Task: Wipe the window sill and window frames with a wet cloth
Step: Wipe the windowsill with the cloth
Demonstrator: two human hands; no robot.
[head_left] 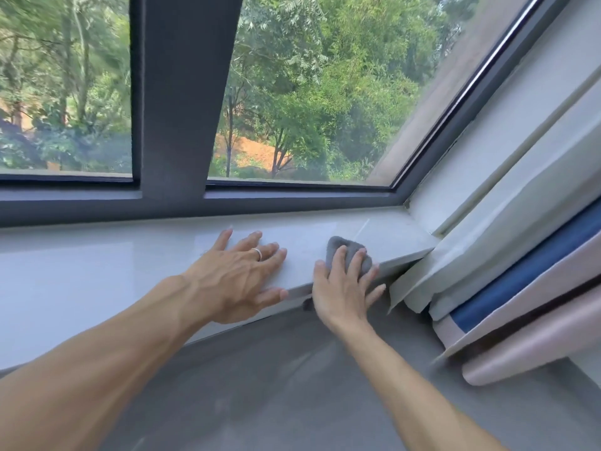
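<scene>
Our right hand (341, 288) has its fingers (355, 262) spread flat, pressing the grey cloth (344, 247) onto the white window sill (97, 271) near its right end. Our left hand (240, 275) rests beside it, fingers straight and apart, below the dark window frame (175, 125). Curtains (520, 288) hang right.

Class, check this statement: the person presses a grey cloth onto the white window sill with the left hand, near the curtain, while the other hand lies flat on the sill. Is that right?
Not quite. The head view shows the right hand pressing the grey cloth onto the white window sill near the curtain. The left hand, the one with the ring, lies flat on the sill.
</scene>
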